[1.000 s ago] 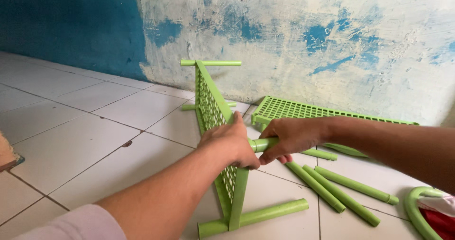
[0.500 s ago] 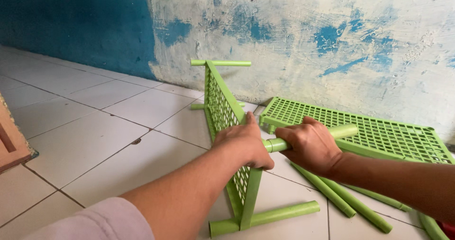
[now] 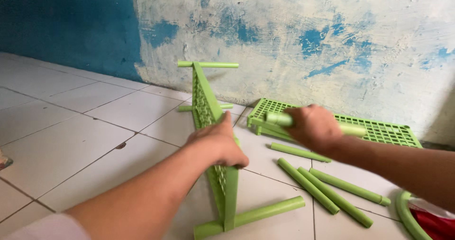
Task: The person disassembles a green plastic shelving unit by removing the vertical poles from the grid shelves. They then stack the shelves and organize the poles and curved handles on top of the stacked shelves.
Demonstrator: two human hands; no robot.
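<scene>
Your left hand (image 3: 219, 143) clenched the top edge of the upright green mesh panel (image 3: 208, 126), which stood on its edge on the tiled floor (image 3: 85, 126), green tubes plugged into its corners. Your right hand (image 3: 313, 126) had its fingers wrapped around a loose green tube (image 3: 279, 119), held in the air just right of the panel, not touching it, blurred. A second mesh panel (image 3: 379, 131) lay flat by the wall (image 3: 294, 36). Four spare tubes (image 3: 327, 185) lay on the floor below your right hand.
</scene>
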